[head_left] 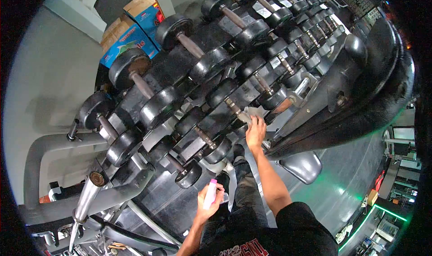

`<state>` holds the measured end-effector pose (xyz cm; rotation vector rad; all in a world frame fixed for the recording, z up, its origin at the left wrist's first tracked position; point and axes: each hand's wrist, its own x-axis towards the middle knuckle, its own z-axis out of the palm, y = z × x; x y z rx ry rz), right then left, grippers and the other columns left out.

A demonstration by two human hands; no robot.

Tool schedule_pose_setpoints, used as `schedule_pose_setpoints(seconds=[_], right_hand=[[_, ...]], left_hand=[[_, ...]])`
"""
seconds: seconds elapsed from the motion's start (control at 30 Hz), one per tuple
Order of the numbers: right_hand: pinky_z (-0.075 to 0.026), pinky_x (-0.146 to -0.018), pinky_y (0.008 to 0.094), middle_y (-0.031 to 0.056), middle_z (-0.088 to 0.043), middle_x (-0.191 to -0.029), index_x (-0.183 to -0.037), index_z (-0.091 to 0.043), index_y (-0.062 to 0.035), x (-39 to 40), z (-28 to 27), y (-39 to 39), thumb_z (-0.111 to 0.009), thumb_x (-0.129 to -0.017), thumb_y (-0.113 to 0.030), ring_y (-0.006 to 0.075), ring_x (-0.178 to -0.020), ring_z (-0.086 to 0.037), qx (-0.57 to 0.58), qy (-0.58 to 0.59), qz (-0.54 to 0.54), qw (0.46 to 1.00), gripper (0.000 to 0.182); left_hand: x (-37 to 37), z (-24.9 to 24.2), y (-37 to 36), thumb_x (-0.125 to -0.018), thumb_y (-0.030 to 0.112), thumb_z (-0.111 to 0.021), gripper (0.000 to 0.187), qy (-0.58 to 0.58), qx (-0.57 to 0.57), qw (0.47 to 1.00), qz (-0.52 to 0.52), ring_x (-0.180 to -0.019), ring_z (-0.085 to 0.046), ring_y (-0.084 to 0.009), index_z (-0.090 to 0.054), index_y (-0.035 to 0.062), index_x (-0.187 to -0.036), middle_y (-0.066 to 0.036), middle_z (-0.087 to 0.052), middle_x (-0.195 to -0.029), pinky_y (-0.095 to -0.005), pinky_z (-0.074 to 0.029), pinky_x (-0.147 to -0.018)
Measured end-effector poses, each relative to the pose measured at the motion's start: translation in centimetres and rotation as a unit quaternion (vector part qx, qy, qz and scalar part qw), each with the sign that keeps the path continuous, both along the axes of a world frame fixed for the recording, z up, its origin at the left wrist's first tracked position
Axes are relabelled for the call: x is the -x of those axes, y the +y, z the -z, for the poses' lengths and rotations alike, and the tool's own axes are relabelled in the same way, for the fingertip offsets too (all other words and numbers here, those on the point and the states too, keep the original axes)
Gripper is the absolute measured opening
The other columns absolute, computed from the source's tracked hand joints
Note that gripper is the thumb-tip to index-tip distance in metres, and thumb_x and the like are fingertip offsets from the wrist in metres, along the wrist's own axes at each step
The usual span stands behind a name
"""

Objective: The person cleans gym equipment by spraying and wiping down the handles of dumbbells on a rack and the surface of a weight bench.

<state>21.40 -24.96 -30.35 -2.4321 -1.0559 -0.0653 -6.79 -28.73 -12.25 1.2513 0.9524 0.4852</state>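
Observation:
My left hand (pixel 211 201) is closed round a small white bottle (pixel 210 195) with a pink top, held upright in front of my legs. Out ahead, my right hand (pixel 255 131) grips a grey cloth (pixel 254 113). The cloth lies against a black dumbbell (pixel 223 93) on the lower tier, near the end of its metal handle; the fingers partly cover that spot. Just left of it rests another dumbbell (pixel 208 138) with a bare metal handle.
An upper tier of larger dumbbells (pixel 190 45) runs behind. A black padded bench (pixel 351 103) stands close on my right. At left are a grey machine frame (pixel 36 157) and a metal bar end (pixel 90 190). Blue boxes (pixel 130 44) sit behind the rack.

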Motion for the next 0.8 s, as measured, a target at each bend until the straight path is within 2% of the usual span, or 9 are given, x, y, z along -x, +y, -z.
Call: schedule_pose_setpoints(seconds=[0.17,0.23,0.3,0.33,0.37,0.43,0.6,0.67,0.8], right_hand=[[-0.043,-0.092,0.0456,0.0193,-0.054,-0.116,-0.118,-0.056,-0.0081,4.3,-0.7,-4.2,-0.058,-0.082,-0.008,0.0395,-0.105,-0.051,0.046,0.121,-0.027,0.991,0.037],[-0.044,-0.091,0.0469,0.0272,-0.059,-0.112,-0.121,-0.053,-0.0002,5.8,3.2,-6.7,-0.051,-0.091,-0.024,0.0442,-0.104,-0.056,-0.058,0.265,-0.040,0.962,0.038],[-0.043,-0.096,0.0426,0.0322,-0.055,-0.118,-0.122,-0.053,0.0068,7.8,0.7,-8.4,-0.054,-0.091,-0.029,0.0451,-0.112,-0.053,0.011,0.374,0.063,0.925,0.047],[-0.046,-0.086,0.0365,0.0177,-0.065,-0.103,-0.110,-0.057,0.0040,9.2,3.1,-9.8,-0.056,-0.092,-0.027,0.0298,-0.096,-0.061,-0.097,0.357,0.105,0.923,0.036],[-0.045,-0.086,0.0339,0.0112,-0.063,-0.102,-0.111,-0.057,0.0038,10.0,0.5,-10.2,-0.056,-0.093,-0.026,0.0212,-0.094,-0.058,-0.141,0.448,0.126,0.874,0.035],[-0.044,-0.089,0.0324,0.0067,-0.062,-0.108,-0.116,-0.057,-0.0005,11.2,-4.8,-11.2,-0.058,-0.094,-0.025,0.0173,-0.096,-0.056,-0.259,0.605,0.109,0.745,0.033],[-0.048,-0.092,0.0405,0.0077,-0.063,-0.116,-0.120,-0.057,-0.0061,8.7,-12.8,-13.4,-0.052,-0.094,-0.033,0.0249,-0.105,-0.060,-0.188,0.850,0.089,0.484,0.038],[-0.046,-0.098,0.0434,0.0104,-0.059,-0.125,-0.129,-0.051,-0.0080,7.2,-17.6,-14.0,-0.045,-0.098,-0.033,0.0258,-0.113,-0.057,-0.207,0.908,0.071,0.357,0.040],[-0.042,-0.099,0.0518,0.0104,-0.059,-0.125,-0.128,-0.053,-0.0098,3.7,-25.2,-16.6,-0.047,-0.096,-0.036,0.0265,-0.114,-0.055,-0.213,0.928,-0.025,0.304,0.042]], left_hand=[[0.1,-2.0,-0.2,-0.084,-0.007,-0.058,0.015,-0.018,0.000,1.000,-0.012,-0.066,-0.059,-0.0100,-0.056,-0.0016,-0.098,-0.007,-0.058,-0.090,-0.0248,-0.048,-0.059],[0.3,-2.6,-0.2,-0.082,-0.007,-0.060,0.019,-0.036,-0.065,0.997,-0.017,-0.066,-0.059,-0.0103,-0.056,-0.0011,-0.099,-0.008,-0.056,-0.095,-0.0245,-0.048,-0.059],[0.6,-3.6,-0.2,-0.074,0.002,-0.075,0.025,-0.006,-0.115,0.993,-0.026,-0.074,-0.059,-0.0146,-0.059,0.0017,-0.094,-0.009,-0.055,-0.101,-0.0268,-0.050,-0.065],[1.0,-4.0,-0.2,-0.074,0.002,-0.075,0.025,-0.015,-0.124,0.992,-0.031,-0.074,-0.059,-0.0146,-0.059,0.0017,-0.094,-0.009,-0.055,-0.101,-0.0268,-0.050,-0.065],[1.5,-4.3,-0.4,-0.072,0.004,-0.077,0.027,-0.027,-0.134,0.990,-0.021,-0.075,-0.059,-0.0157,-0.059,0.0006,-0.092,-0.010,-0.053,-0.103,-0.0276,-0.051,-0.065],[1.9,-5.3,-1.3,-0.070,0.007,-0.080,0.038,-0.049,-0.126,0.991,-0.021,-0.077,-0.059,-0.0169,-0.055,-0.0009,-0.097,-0.012,-0.046,-0.113,-0.0285,-0.051,-0.065],[2.2,-9.2,-4.2,-0.071,0.007,-0.081,0.059,0.018,-0.198,0.980,-0.001,-0.087,-0.059,-0.0202,-0.045,0.0012,-0.117,-0.015,-0.044,-0.116,-0.0302,-0.052,-0.067],[1.8,-9.4,-5.7,-0.070,0.008,-0.082,0.059,0.038,-0.384,0.922,0.034,-0.093,-0.058,-0.0243,-0.046,0.0000,-0.116,-0.018,-0.043,-0.121,-0.0326,-0.052,-0.070],[-0.6,-10.6,-10.2,-0.068,0.014,-0.084,0.063,0.041,-0.368,0.929,-0.001,-0.092,-0.058,-0.0276,-0.047,-0.0007,-0.116,-0.019,-0.049,-0.115,-0.0339,-0.052,-0.072]])
